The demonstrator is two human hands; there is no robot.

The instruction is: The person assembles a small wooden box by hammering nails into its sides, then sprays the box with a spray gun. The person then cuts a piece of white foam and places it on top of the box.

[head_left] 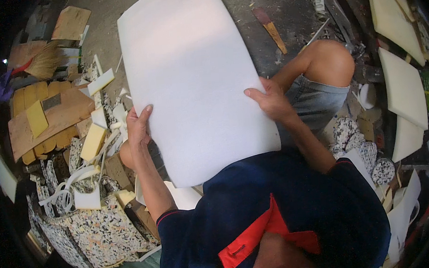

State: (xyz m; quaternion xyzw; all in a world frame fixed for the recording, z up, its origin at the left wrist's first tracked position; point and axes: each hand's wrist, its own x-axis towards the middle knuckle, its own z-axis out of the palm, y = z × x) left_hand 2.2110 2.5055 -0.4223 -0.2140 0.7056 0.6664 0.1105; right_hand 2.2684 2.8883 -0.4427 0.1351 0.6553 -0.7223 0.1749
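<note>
A large white foam sheet (pixel 197 86) with slightly curved long sides spans the middle of the view, its near end close to my dark shirt. My left hand (pixel 138 126) grips its left edge, thumb on top and fingers underneath. Across from it, my right hand (pixel 270 100) holds the right edge the same way, the thumb lying on the upper face. The fingers beneath the sheet are mostly hidden. My bent knee (pixel 330 63) in denim shorts shows to the right of the sheet.
Speckled foam blocks (pixel 102 229) and foam offcuts (pixel 94 141) pile up at left, near a straw broom (pixel 45 61). Cream foam sheets (pixel 403 88) stand along the right, by speckled foam rolls (pixel 349 135). A wooden-handled blade (pixel 273 34) lies on the floor beyond the sheet.
</note>
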